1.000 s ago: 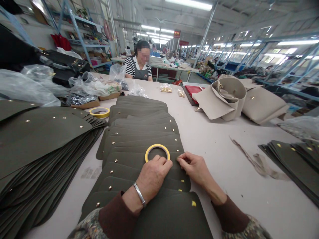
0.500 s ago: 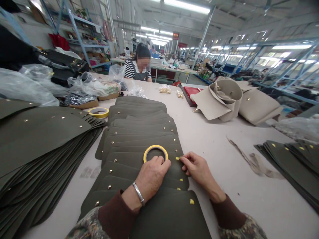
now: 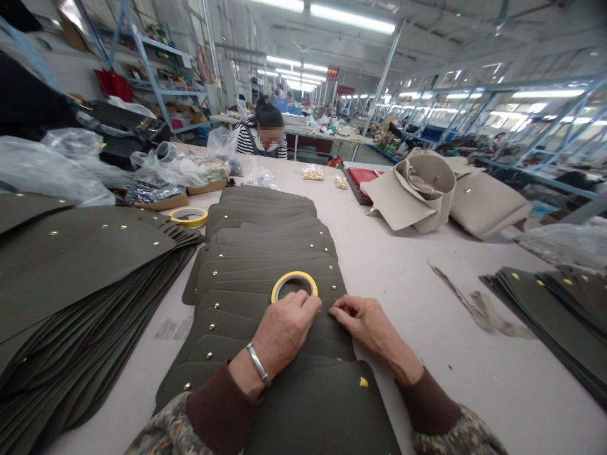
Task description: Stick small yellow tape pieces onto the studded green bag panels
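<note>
Gripping a yellow tape roll at frame centre with the left hand, seemingly to keep it close, over dark panels staggered as if to bare gold studs; pinching with the right hand, right of centre, perhaps on something indistinct.

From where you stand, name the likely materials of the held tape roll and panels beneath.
Tape roll: probably paper or plastic film; its bright yellow edge looks smooth.
Panels: likely leather or imitation leather, matte; dark, even faces without visible weave.

No text can be read on the red sign.
</note>
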The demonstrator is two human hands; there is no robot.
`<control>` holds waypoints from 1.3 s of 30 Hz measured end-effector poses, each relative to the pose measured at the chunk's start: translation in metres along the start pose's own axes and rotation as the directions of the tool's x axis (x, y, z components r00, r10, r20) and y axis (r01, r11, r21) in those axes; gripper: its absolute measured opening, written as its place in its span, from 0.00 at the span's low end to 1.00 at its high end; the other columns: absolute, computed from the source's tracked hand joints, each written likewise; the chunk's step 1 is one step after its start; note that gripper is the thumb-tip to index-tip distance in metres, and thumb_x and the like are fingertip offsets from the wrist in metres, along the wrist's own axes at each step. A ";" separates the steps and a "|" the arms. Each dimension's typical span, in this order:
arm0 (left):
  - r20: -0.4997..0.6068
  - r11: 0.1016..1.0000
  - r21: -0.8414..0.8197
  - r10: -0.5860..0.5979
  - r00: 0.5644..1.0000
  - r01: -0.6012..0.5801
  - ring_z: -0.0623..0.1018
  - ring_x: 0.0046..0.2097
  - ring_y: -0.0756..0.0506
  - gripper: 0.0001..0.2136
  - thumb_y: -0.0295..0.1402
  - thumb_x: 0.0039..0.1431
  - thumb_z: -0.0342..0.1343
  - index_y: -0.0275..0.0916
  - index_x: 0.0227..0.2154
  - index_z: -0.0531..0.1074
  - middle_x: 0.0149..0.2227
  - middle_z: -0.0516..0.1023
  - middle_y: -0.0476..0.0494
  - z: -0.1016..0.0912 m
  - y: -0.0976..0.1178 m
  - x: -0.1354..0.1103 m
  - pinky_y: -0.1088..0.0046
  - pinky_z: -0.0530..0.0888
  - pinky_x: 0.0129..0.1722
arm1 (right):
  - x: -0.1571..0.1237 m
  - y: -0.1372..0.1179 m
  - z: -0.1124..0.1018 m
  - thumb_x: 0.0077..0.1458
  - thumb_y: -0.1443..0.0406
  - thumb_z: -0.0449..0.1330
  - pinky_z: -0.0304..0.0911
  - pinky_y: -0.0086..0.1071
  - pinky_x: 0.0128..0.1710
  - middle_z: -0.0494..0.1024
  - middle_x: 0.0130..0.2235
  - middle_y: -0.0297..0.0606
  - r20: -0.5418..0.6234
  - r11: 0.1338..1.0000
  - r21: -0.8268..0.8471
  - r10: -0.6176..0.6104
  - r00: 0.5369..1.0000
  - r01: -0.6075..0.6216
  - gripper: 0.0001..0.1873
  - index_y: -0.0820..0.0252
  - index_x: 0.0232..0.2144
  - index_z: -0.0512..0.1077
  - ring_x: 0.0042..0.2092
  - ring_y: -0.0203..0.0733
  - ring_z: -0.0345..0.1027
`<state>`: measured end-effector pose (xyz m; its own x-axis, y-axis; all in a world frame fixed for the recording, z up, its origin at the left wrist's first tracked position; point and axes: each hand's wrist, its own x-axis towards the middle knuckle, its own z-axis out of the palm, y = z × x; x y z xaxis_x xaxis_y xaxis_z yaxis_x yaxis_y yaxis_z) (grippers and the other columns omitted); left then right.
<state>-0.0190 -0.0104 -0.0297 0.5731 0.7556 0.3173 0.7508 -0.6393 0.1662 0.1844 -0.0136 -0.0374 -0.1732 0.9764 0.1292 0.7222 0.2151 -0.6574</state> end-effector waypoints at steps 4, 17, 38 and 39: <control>-0.068 0.998 0.013 -0.053 0.996 0.054 0.70 0.39 0.46 0.08 0.28 0.67 0.44 0.38 0.36 0.68 0.34 0.72 0.45 0.006 -0.010 0.003 0.72 0.68 0.37 | 0.000 0.008 -0.003 0.56 0.60 0.56 0.60 0.29 0.27 0.77 0.25 0.33 -0.132 0.998 0.051 0.048 0.990 -0.042 0.12 0.59 0.31 0.77 0.25 0.37 0.67; -0.067 0.988 -0.106 0.105 0.992 -0.112 0.72 0.35 0.48 0.10 0.30 0.68 0.43 0.39 0.37 0.70 0.32 0.74 0.46 0.005 -0.008 0.001 0.75 0.71 0.35 | 0.024 0.021 0.004 0.55 0.58 0.57 0.63 0.31 0.31 0.78 0.27 0.36 -0.342 0.997 0.025 0.072 0.937 -0.067 0.13 0.59 0.34 0.77 0.28 0.39 0.69; -0.147 0.976 -0.194 0.067 0.987 -0.095 0.79 0.34 0.47 0.13 0.34 0.69 0.43 0.38 0.52 0.61 0.37 0.79 0.46 0.002 -0.005 -0.001 0.75 0.72 0.30 | -0.001 -0.018 0.014 0.56 0.72 0.54 0.66 0.28 0.32 0.76 0.29 0.36 -0.279 0.847 -0.059 -0.523 0.805 0.529 0.07 0.59 0.32 0.71 0.30 0.36 0.69; -0.133 0.972 -0.213 0.067 0.989 -0.095 0.79 0.34 0.48 0.11 0.33 0.69 0.43 0.39 0.50 0.63 0.37 0.78 0.47 0.001 -0.005 -0.001 0.76 0.72 0.31 | -0.001 -0.017 0.015 0.56 0.72 0.54 0.65 0.28 0.30 0.75 0.27 0.36 -0.293 0.842 -0.097 -0.534 0.793 0.531 0.07 0.59 0.30 0.71 0.29 0.36 0.69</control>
<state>-0.0235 -0.0077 -0.0319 0.5733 0.6851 0.4495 0.6055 -0.7238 0.3308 0.1623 -0.0186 -0.0372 -0.3265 0.6659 0.6708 0.5809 0.7012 -0.4133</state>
